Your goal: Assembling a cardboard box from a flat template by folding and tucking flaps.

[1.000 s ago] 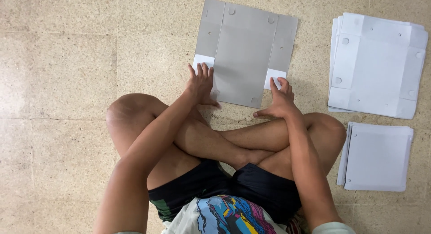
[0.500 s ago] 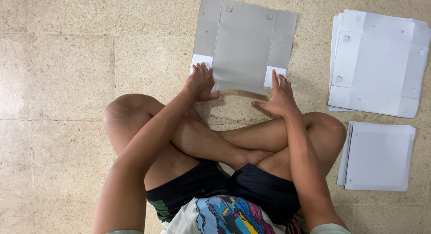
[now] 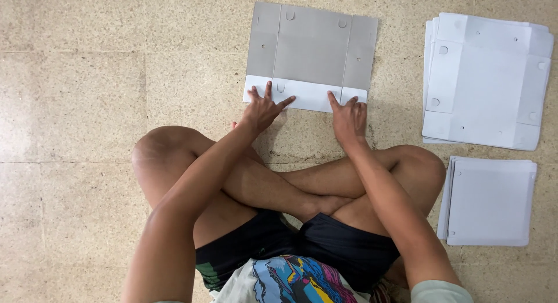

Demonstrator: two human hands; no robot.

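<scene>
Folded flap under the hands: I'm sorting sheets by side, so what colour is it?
White, against the grey sheet; the flap shows best in the head view.

Left hand (image 3: 263,108): palm down, fingers spread, pressing flat.
Right hand (image 3: 349,118): palm down, fingers together, pressing flat.
Arms: both stretched forward over crossed legs.

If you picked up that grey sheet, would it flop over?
Probably not much. The grey sheet lies flat and its folded white flap keeps a crisp edge, so it seems stiffish. It looks thin, likely light. It might bend along its creases and slide on the smooth floor.
</scene>
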